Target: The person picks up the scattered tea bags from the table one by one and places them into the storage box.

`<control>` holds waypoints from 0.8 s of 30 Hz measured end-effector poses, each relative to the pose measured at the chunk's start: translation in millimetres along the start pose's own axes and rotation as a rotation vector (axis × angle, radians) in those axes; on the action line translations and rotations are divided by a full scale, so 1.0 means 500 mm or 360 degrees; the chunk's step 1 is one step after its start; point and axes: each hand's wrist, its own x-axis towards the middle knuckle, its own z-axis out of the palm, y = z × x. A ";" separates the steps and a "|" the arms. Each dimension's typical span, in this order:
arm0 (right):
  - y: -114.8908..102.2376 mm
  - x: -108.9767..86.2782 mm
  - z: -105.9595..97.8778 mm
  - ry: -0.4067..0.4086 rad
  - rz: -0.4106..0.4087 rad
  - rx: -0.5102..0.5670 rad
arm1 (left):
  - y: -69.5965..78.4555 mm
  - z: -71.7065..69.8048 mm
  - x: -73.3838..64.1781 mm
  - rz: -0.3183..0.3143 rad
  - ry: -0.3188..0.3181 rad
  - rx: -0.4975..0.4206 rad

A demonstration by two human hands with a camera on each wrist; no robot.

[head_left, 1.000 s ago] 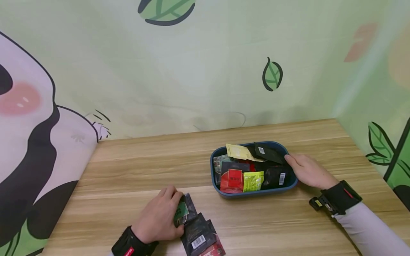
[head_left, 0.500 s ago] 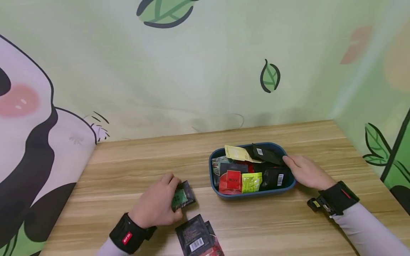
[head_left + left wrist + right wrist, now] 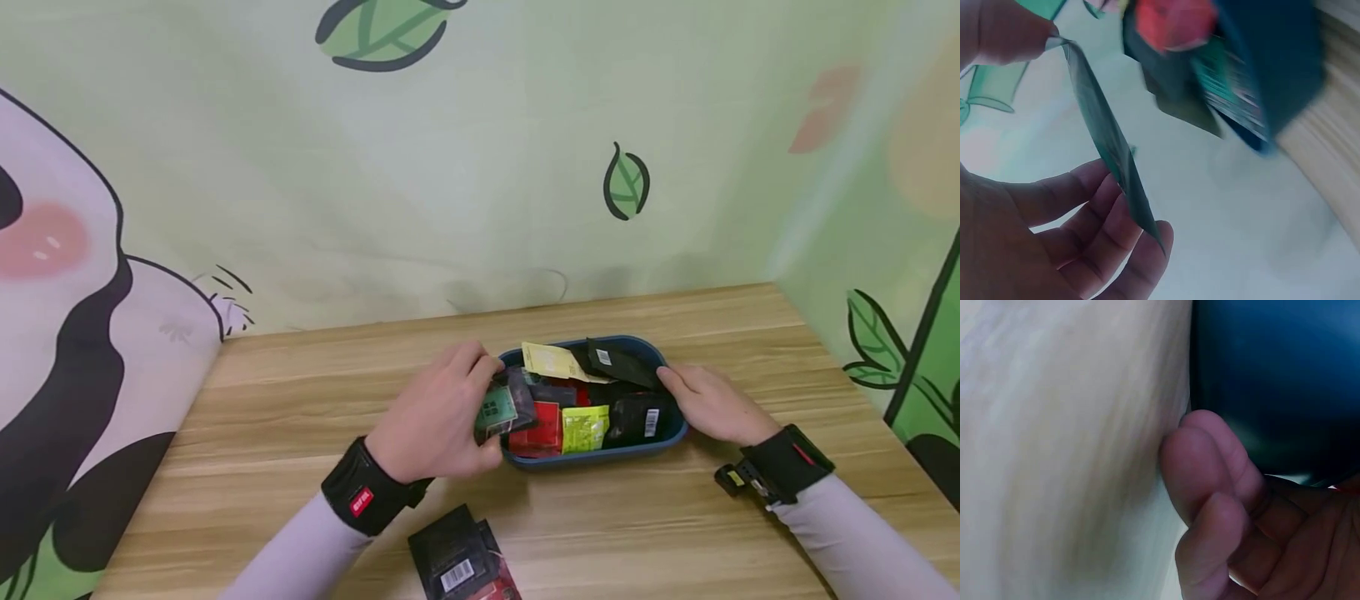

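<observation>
My left hand pinches a dark sachet with a green label at the left end of a blue storage box. In the left wrist view the sachet is seen nearly edge-on, between the thumb and the fingertips. My right hand grips the box's right end, its thumb at the rim; in the right wrist view its fingers curl against the outer wall. Inside the box lie a cream sachet, a red one, a yellow-green one and several black ones.
Near the front edge of the wooden table a black sachet with a barcode lies partly over a red one. A printed cloth wall stands behind the table, and another side of it rises at the right.
My left hand has lifted the green-labelled sachet off the small pile and carried it right and away from me to the box. The right hand stays at the box's end.
</observation>
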 end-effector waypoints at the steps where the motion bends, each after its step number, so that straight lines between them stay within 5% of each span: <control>1: 0.000 0.000 0.000 0.0001 0.0004 0.0002 | 0.008 0.000 0.011 0.0019 0.0002 -0.0006; 12: 0.003 0.002 0.003 0.0011 0.0010 -0.0024 | 0.053 -0.006 0.092 0.0118 0.0038 -0.0068; 19: 0.004 0.003 0.004 0.0008 0.0021 -0.0031 | 0.051 0.000 0.105 0.0114 0.0016 -0.0036; 24: 0.001 0.003 0.001 -0.0004 0.0010 -0.0013 | 0.046 0.009 0.093 0.0073 -0.0103 -0.0002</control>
